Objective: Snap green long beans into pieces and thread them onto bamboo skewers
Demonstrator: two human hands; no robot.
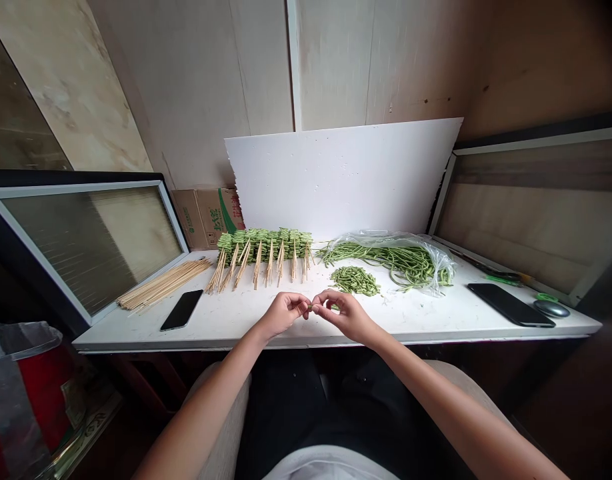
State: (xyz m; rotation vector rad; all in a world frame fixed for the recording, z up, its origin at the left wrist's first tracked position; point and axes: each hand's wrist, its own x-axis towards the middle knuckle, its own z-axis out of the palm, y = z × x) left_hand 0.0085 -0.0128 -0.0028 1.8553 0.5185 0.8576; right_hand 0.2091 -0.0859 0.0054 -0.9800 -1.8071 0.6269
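Observation:
My left hand (287, 311) and my right hand (347, 316) meet over the table's front edge, fingertips pinched together. Between them is a small piece of green bean (310, 307), mostly covered by the fingers. Some green shows under my right hand's fingers too. Just beyond that hand lies a heap of short cut bean pieces (356, 281). Farther back, long whole green beans (386, 257) spill from a clear plastic bag (443, 270). Left of them, bean pieces threaded on skewers (266, 241) are stacked in rows, with the bare stick ends pointing toward me.
Loose bamboo skewers (163, 283) lie at the left beside a black phone (182, 311). Another dark phone (509, 305) and a grey computer mouse (551, 308) are on the right. A white foam board (341, 180) and a cardboard box (201, 217) stand behind the white table (231, 323).

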